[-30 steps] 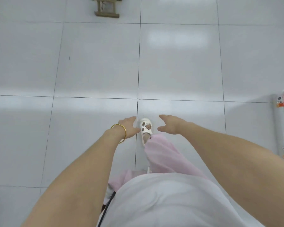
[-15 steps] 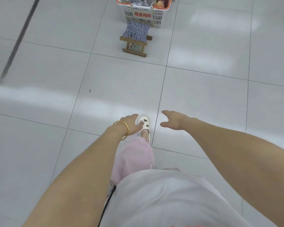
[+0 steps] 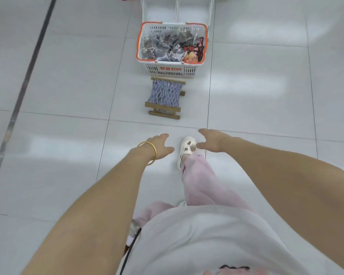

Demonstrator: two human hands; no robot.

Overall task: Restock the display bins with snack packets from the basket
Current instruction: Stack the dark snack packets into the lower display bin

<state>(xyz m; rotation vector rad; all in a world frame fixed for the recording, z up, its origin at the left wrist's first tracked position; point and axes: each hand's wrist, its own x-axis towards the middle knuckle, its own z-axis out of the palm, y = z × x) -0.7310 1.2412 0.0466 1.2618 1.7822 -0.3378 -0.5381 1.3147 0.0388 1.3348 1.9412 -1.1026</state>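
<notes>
Basket [image 3: 189, 72] of snack packets [image 3: 167, 46] stands upright, long axis running left-right.

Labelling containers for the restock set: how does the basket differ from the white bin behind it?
The basket has an orange rim; the bin is all white. The basket is full of packets; the bin's visible part holds nothing. The basket's near wall carries red lettering; the bin has a divider down its middle and is cut off by the frame's top edge. Both are white slotted plastic.
</notes>
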